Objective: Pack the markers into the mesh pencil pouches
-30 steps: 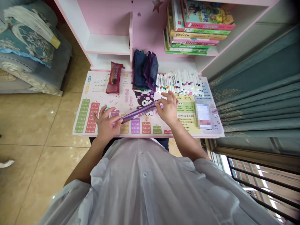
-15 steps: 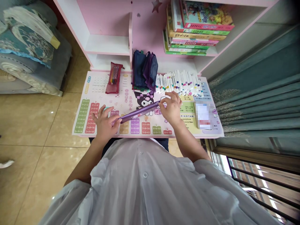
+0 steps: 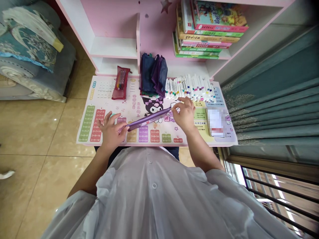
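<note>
A purple mesh pencil pouch (image 3: 147,120) is stretched slantwise between my hands, just over the printed desk mat. My left hand (image 3: 111,128) pinches its lower left end between thumb and forefinger, the other fingers spread. At the upper right end, my right hand (image 3: 184,113) pinches the pouch with thumb and fingertips. Something pale, perhaps a marker, shows through the mesh. Beyond my right hand lies a row of white markers (image 3: 189,88) with coloured bands. A stack of dark blue and purple mesh pouches (image 3: 153,74) rests left of them.
A red mesh pouch (image 3: 121,83) with pens inside lies at the back left of the desk mat (image 3: 84,132). On the right sits a phone (image 3: 216,122). Piled books (image 3: 206,36) stand on the pink shelf. Curtains (image 3: 269,83) hang close on the right.
My right hand has shifted very slightly to the right, with the pouch's end in its pinch. My left hand stays in place.
</note>
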Motion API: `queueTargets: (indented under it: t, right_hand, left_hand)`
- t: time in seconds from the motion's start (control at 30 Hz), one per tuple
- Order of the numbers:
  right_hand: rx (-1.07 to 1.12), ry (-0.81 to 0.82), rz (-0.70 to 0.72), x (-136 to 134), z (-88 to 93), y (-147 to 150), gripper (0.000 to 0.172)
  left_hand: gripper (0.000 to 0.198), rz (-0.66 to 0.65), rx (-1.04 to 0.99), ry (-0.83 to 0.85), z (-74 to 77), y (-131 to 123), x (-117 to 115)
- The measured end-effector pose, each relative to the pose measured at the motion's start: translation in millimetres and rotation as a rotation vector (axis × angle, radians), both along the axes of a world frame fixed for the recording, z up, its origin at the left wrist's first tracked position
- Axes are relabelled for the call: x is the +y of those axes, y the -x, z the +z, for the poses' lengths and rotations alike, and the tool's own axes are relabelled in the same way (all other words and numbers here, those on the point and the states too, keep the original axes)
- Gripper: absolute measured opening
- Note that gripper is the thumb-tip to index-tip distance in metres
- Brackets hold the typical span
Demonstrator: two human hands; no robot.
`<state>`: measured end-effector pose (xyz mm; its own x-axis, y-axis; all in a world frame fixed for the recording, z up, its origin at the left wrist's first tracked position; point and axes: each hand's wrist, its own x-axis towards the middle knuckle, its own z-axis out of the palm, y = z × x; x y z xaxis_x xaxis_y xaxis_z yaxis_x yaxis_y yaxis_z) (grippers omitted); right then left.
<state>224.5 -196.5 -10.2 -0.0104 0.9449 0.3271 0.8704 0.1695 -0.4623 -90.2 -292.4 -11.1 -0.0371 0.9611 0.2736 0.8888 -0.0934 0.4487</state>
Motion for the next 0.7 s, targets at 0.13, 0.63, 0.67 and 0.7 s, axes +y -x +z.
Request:
queueTargets:
  t: [0.13,0.63,0.67,0.7]
  right_hand:
    - [0.017,0.008,-0.017,2.2,0.1,-0.7,0.009]
    - [0.058,0.046,-0.043,4.5,1.2,1.0,0.009]
    - [0.061,0.051,-0.047,4.0,0.6,1.3,0.009]
    - [0.063,0.054,-0.052,2.9,-0.2,2.0,0.009]
  left_hand:
    - [0.013,-0.006,-0.002,0.012,-1.5,0.5,-0.3]
    - [0.014,-0.007,0.014,0.033,-0.6,-2.8,-0.9]
    - [0.014,-0.007,0.016,0.032,-0.8,-3.0,-0.9]
    - [0.014,-0.006,0.016,0.027,-1.0,-3.2,-0.9]
